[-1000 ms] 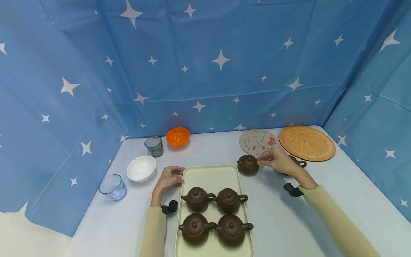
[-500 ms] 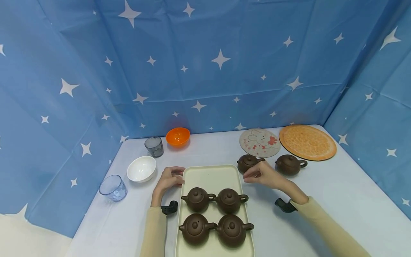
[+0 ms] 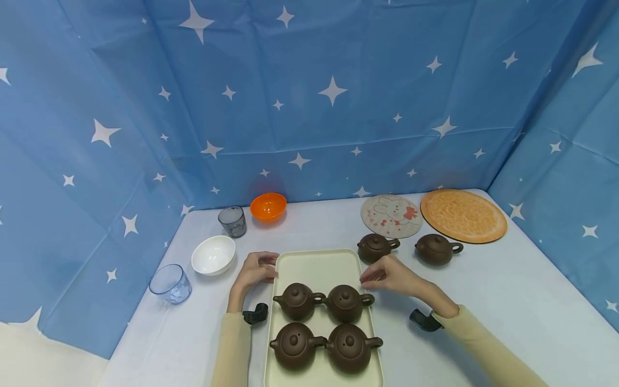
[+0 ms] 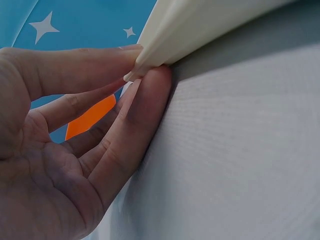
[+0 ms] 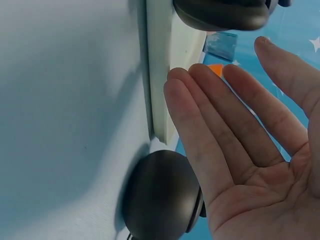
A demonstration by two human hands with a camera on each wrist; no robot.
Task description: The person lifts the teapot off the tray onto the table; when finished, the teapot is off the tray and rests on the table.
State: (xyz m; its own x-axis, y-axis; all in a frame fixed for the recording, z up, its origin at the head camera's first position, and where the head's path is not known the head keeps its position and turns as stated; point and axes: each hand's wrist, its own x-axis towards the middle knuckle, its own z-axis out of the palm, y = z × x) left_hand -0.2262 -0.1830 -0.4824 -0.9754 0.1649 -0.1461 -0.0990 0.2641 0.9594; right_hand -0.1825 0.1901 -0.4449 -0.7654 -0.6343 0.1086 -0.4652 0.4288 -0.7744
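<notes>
A cream rectangular tray [image 3: 319,266] lies lengthwise on the table, with dark brown teapots [image 3: 296,300] standing in two rows on its middle and near part. At its left edge, my left hand [image 3: 253,270] pinches the rim between thumb and fingers; the left wrist view shows the grip on the tray [image 4: 195,30] closely. My right hand [image 3: 394,277] is by the tray's right edge, fingers extended and holding nothing. In the right wrist view its fingertips are near or against the rim [image 5: 159,75]; contact is unclear. Beyond it stand two more brown teapots [image 3: 373,250] [image 3: 435,249] on the table.
Left of the tray are a white bowl [image 3: 213,255], a blue glass [image 3: 170,283], a grey glass [image 3: 232,221] and an orange bowl [image 3: 268,207]. Two round mats, one with a rabbit [image 3: 391,216] and one orange [image 3: 462,215], lie at the back right before a blue curtain [image 3: 309,107].
My right hand has left the nearer loose teapot and moved left and toward me, to the tray's right edge. The left hand keeps its hold on the tray.
</notes>
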